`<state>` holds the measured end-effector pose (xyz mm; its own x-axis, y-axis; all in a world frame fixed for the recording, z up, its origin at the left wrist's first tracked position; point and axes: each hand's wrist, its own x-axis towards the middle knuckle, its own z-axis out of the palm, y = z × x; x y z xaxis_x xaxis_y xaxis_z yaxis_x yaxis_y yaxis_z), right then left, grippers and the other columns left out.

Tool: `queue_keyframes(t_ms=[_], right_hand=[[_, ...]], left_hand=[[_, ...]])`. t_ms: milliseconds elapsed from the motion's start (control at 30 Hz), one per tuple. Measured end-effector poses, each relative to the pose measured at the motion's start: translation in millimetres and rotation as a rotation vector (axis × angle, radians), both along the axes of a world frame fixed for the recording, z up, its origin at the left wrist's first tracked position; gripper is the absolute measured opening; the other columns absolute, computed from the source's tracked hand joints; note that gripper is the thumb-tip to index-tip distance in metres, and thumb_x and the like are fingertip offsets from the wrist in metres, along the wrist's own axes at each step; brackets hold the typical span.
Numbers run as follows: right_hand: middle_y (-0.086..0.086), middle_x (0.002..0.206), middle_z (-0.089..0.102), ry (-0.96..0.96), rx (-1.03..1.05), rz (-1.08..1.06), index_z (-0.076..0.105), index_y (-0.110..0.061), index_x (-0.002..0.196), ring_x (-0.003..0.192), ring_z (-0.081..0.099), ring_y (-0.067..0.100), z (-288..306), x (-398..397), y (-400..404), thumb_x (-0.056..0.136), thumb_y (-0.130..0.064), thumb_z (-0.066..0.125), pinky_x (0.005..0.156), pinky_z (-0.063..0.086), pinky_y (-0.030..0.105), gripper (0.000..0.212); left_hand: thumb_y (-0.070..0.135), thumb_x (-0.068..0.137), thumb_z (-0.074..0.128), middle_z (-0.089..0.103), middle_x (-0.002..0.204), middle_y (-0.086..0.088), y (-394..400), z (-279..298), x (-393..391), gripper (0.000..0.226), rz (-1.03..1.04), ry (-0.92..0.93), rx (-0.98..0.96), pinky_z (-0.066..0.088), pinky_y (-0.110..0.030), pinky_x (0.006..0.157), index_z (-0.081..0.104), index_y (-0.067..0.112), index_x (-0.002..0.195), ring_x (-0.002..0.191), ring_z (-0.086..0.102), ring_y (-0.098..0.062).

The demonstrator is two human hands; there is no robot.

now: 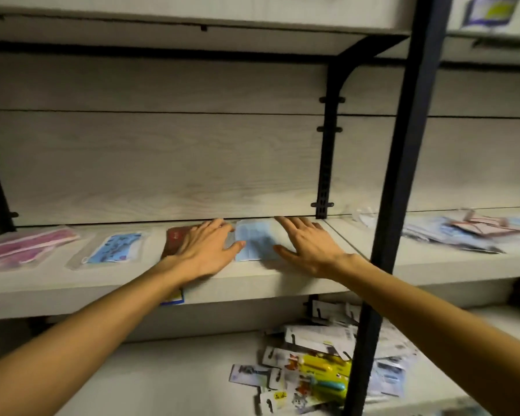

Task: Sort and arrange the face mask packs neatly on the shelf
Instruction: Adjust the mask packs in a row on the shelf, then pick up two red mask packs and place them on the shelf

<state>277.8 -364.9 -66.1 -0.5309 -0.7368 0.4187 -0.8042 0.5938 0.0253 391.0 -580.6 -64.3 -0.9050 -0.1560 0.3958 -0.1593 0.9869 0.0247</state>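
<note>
Head view: left hand (206, 250) and right hand (308, 246), fingers spread flat, flanking plain blue mask pack (254, 240) on shelf (252, 282); dark red pack (174, 240) at its 9 o'clock, under left palm. Best squared by light, even inward pressure, edges parallel to shelf front.

Both arms extended forward; left hand (206, 250) and right hand (308, 246) flat, palms down, fingers straight and spread.
</note>
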Motion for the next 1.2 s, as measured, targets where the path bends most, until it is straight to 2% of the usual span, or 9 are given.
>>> queue_keyframes(t_ms=[67,200,300,400,533,700,1000,1200], right_hand=[[0.006,0.147,0.048,0.047,-0.034,0.055,0.028,-0.021,0.153,0.129,0.050,0.027,-0.7,11.3,49.6,0.101,-0.049,0.044,0.104,0.044,0.041,0.062],[-0.001,0.126,0.064,0.074,-0.088,0.089,0.047,-0.027,0.138,0.104,0.065,0.016,-11.8,29.1,168.7,0.099,-0.036,0.052,0.082,0.055,0.029,0.040],[-0.004,0.121,0.067,0.093,-0.110,0.016,0.053,-0.026,0.132,0.099,0.067,0.015,-21.0,27.2,248.0,0.098,-0.032,0.054,0.073,0.058,0.031,0.034],[-0.004,0.130,0.064,0.041,-0.203,-0.116,0.051,-0.024,0.136,0.109,0.064,0.017,-24.5,15.7,320.7,0.096,-0.031,0.057,0.081,0.056,0.034,0.041],[0.002,0.140,0.056,0.021,-0.212,-0.276,0.045,-0.020,0.143,0.123,0.055,0.022,-26.1,-4.3,400.5,0.094,-0.031,0.060,0.090,0.053,0.038,0.053],[0.003,0.142,0.053,-0.010,-0.248,-0.419,0.041,-0.020,0.146,0.128,0.049,0.024,-36.8,-29.1,461.3,0.095,-0.035,0.058,0.099,0.049,0.038,0.056],[0.002,0.140,0.056,-0.001,-0.283,-0.478,0.044,-0.019,0.144,0.127,0.049,0.023,-45.1,-127.9,520.9,0.094,-0.032,0.056,0.096,0.048,0.036,0.053],[0.005,0.148,0.049,-0.022,-0.169,-0.431,0.038,-0.019,0.148,0.135,0.043,0.026,-18.7,-235.9,530.4,0.096,-0.030,0.057,0.104,0.043,0.039,0.056]], left_hand=[[0.055,0.100,0.047,0.060,0.129,0.003,41.7,0.3,-3.5,0.045,-0.043,0.069,0.026,0.047,-0.035,0.092,0.058,0.024,0.130,0.118,0.060,-0.023],[0.056,0.096,0.050,0.070,0.096,0.014,145.8,-1.6,-1.0,0.033,-0.149,0.180,0.004,0.050,-0.030,0.068,0.064,0.031,0.111,0.084,0.067,-0.016],[0.052,0.097,0.050,0.070,0.090,0.011,227.3,-5.1,-2.2,0.027,-0.337,0.146,-0.095,0.052,-0.033,0.068,0.064,0.030,0.103,0.079,0.065,-0.015],[0.051,0.098,0.050,0.071,0.094,0.008,302.0,-6.9,-16.6,0.028,-0.455,0.124,-0.127,0.057,-0.037,0.074,0.063,0.029,0.107,0.080,0.065,-0.014],[0.055,0.098,0.047,0.067,0.120,0.005,371.2,-5.7,-52.6,0.043,-0.489,0.072,-0.205,0.054,-0.036,0.082,0.059,0.026,0.126,0.101,0.065,-0.020],[0.055,0.098,0.047,0.060,0.134,0.002,423.0,0.2,-104.1,0.044,-0.483,0.060,-0.216,0.052,-0.037,0.091,0.058,0.025,0.127,0.121,0.056,-0.020],[0.054,0.096,0.048,0.056,0.136,0.001,478.0,7.9,-231.0,0.046,-0.446,0.094,-0.201,0.048,-0.038,0.092,0.057,0.023,0.129,0.119,0.056,-0.022],[0.062,0.094,0.046,0.055,0.140,-0.001,485.8,15.7,-333.1,0.055,-0.344,-0.050,-0.127,0.046,-0.039,0.092,0.051,0.025,0.134,0.121,0.055,-0.026]])
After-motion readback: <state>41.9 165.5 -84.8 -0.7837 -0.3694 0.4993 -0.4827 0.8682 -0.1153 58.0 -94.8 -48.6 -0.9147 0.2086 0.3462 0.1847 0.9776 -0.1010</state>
